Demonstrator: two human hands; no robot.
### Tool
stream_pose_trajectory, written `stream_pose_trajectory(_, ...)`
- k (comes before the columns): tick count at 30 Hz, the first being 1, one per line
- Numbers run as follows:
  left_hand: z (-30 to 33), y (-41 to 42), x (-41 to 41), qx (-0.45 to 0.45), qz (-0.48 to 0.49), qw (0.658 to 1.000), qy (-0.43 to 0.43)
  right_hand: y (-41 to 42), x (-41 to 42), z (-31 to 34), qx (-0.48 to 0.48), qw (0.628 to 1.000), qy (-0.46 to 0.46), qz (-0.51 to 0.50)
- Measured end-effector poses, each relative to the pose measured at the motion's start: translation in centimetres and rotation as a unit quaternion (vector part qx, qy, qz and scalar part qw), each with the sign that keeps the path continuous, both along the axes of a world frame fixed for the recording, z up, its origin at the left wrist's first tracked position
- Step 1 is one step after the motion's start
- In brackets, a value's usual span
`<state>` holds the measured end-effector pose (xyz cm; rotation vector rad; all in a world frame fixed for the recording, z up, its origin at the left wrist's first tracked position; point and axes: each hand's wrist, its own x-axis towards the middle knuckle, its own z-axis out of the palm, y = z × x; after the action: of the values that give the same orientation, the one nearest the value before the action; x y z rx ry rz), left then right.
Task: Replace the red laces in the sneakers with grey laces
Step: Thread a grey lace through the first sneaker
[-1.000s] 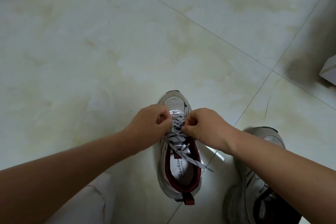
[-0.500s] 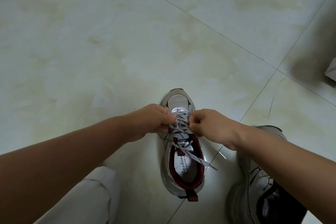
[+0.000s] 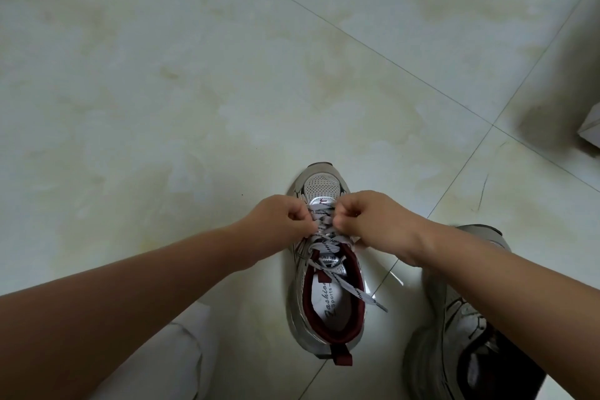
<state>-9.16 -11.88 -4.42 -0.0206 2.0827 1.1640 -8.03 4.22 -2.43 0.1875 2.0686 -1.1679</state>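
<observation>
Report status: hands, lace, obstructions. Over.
Left hand and right hand both pinch the grey lace low on the sneaker. One lace end trails right. Nothing blocking.

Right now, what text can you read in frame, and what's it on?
"Fashion Sports" in script on the white insole of the middle sneaker; the first word's ending is partly covered by the grey lace.
Tongue label: capital letters, seen upside down and partly hidden; reads roughly "ALEN", not certain.
Dark print along the lace: too small to read.
Right sneaker: no readable text.
</observation>
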Motion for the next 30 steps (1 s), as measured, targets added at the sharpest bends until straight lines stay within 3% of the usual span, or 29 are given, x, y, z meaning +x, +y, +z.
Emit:
stream_pose_trajectory(3,-0.2,-0.2,0.2,0.004,0.016,1.000,-0.019,1.5,0.6,-0.2,-0.132,0.978,-0.096,-0.129)
stream_pose_trajectory(5,-0.2,-0.2,0.2,0.021,0.028,0.999,-0.026,1.7,0.9,-0.2,-0.169,0.962,-0.130,-0.168)
stream_pose_trajectory(7,0.0,0.0,0.3,0.020,0.016,1.000,-0.014,1.3,0.7,-0.1,-0.131,0.976,-0.115,-0.134)
stream_pose_trajectory(11,0.2,0.1,0.4,0.007,-0.016,1.000,0.015,0.0,-0.1,0.1,0.022,1.000,0.015,0.007)
stream_pose_trajectory(16,0.4,0.0,0.3,0.025,-0.044,0.998,0.030,0.9,0.4,-0.1,-0.098,0.985,-0.064,-0.124)
stream_pose_trajectory(19,0.8,0.3,0.2,0.000,-0.094,0.992,0.082,1.3,1.1,-0.4,-0.146,0.965,-0.117,-0.182)
stream_pose_trajectory(23,2.1,1.2,-0.1,-0.130,-0.209,0.944,0.218,1.0,0.9,-0.7,-0.128,0.967,-0.116,-0.188)
stream_pose_trajectory(25,2.4,1.8,-0.3,-0.199,-0.279,0.904,0.254,0.8,0.8,-0.7,-0.119,0.972,-0.102,-0.177)
stream_pose_trajectory(27,2.1,2.2,-0.1,-0.232,-0.313,0.885,0.255,0.7,0.9,-0.9,-0.117,0.972,-0.101,-0.178)
stream_pose_trajectory(30,1.3,1.7,0.4,-0.175,-0.242,0.937,0.183,0.7,1.1,-1.2,-0.114,0.968,-0.104,-0.200)
